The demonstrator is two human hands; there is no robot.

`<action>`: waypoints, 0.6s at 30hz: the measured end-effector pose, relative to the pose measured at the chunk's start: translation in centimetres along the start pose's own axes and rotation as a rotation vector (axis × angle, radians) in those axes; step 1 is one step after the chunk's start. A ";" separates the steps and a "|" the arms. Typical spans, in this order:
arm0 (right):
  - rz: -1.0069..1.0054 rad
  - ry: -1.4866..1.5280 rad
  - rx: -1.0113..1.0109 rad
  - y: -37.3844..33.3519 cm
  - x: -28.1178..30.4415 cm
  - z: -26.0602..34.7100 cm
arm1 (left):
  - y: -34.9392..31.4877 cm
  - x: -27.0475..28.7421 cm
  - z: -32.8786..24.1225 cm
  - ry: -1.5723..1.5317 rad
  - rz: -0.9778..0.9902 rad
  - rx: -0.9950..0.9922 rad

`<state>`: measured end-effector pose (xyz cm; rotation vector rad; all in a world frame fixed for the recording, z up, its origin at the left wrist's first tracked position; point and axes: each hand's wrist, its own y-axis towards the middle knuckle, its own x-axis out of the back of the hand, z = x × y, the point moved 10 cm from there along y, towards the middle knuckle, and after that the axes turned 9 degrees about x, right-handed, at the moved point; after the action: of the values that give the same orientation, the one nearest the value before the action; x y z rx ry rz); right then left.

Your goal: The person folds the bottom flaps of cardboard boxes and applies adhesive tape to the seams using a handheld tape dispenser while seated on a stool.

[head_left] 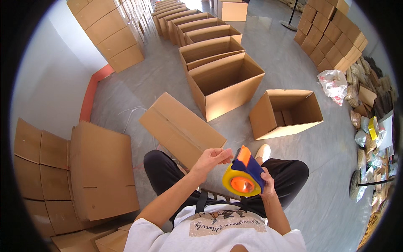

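My right hand [267,182] is closed around a tape dispenser [251,167] with a blue body, an orange part on top and a yellow roll with an orange core. Close to the dispenser's front end is my left hand [215,160], its fingers drawn together in a pinch. Whether any tape lies between those fingertips is too small to make out. Ahead of my knees lies a closed cardboard box [181,128], with a seam along its upper face. An open, empty-looking cardboard box [262,119] stands farther right, beyond my shoe.
A row of open boxes [228,98] runs away from me. Flattened cardboard [105,168] and stacked cartons [54,182] stand at left, with more stacks [111,38] behind. At right are stacked cartons [329,40], a white plastic bag [333,84] and piled bagged goods [361,136].
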<state>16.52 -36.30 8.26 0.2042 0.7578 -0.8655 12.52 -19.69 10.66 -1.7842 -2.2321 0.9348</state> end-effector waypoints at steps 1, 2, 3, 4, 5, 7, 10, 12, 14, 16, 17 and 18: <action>0.014 -0.082 0.012 -0.1 -0.5 0.7 | -0.1 0.0 0.7 -0.010 0.001 0.057; 0.069 -0.128 -0.036 -0.4 -0.7 0.4 | -0.2 -0.1 0.9 -0.008 0.015 0.055; 0.124 -0.173 -0.085 -0.9 -0.4 0.3 | -0.3 -0.1 1.1 -0.006 0.030 0.052; 0.179 -0.218 -0.134 -1.2 -0.4 0.1 | -0.6 -0.2 1.3 -0.004 0.043 0.049; 0.230 -0.333 -0.058 -1.2 -0.6 0.8 | -0.8 -0.3 1.2 0.017 0.060 0.028; 0.331 -0.561 0.095 -1.4 -1.8 2.6 | -1.7 -0.6 0.7 0.058 0.093 -0.015; 0.342 -0.709 0.096 -2.0 -3.4 3.4 | -2.9 -1.1 -0.4 0.108 0.080 -0.076; 0.413 -0.870 0.104 -2.3 -4.4 3.9 | -3.2 -0.8 -1.1 0.173 0.055 -0.199; 0.435 -0.937 0.135 -2.7 -5.2 4.3 | -3.8 -0.8 -1.5 0.199 0.040 -0.262; 0.449 -0.999 0.146 -3.1 -6.0 4.5 | -4.7 -1.1 -2.1 0.186 0.034 -0.264; 0.449 -1.033 0.141 -3.4 -6.4 4.5 | -5.3 -1.1 -2.7 0.239 -0.002 -0.336; 0.449 -1.065 0.135 -3.5 -6.6 4.4 | -6.0 -1.1 -3.2 0.292 -0.038 -0.407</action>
<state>13.49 -36.57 16.37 0.0082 -0.3396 -0.4785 9.36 -20.14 16.73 -1.8718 -2.3670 0.1952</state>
